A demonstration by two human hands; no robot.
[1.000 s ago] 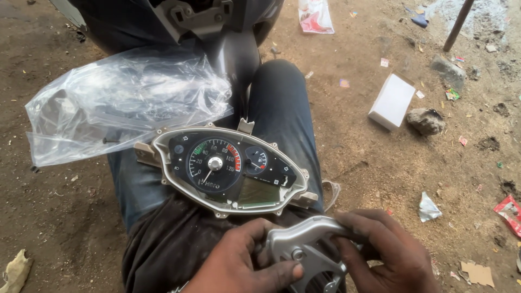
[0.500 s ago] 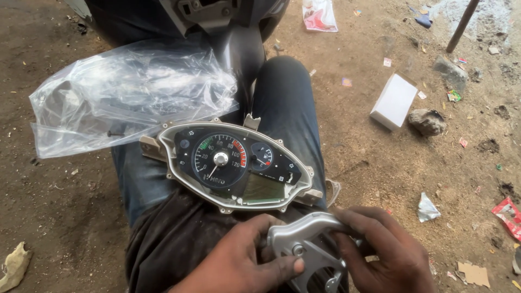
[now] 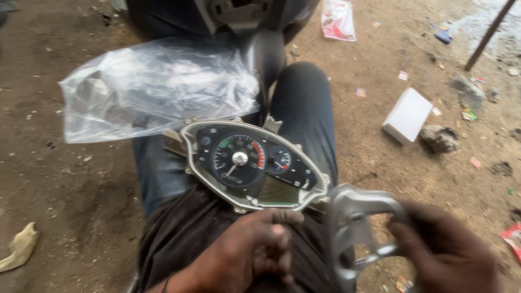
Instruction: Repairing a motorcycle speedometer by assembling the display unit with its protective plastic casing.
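On littered dirt ground (image 3: 65,190), the speedometer cluster (image 3: 252,165) rests on the lap. Right hand (image 3: 445,252) grips the silver bezel (image 3: 355,233) beside it; left hand (image 3: 255,249), loosely curled, should steady the cluster.

Instrument cluster (image 3: 252,168) lay across the lap, on the thighs. Plastic bag (image 3: 157,87) sat behind it, to the left, over the left knee. Left hand (image 3: 247,255) was just in front of the cluster, touching its near edge. Right hand (image 3: 448,252) held a metal bracket (image 3: 355,233) to the cluster's right. Box (image 3: 407,115) lay on the ground (image 3: 65,190) far right, a stone (image 3: 440,138) just beside it.
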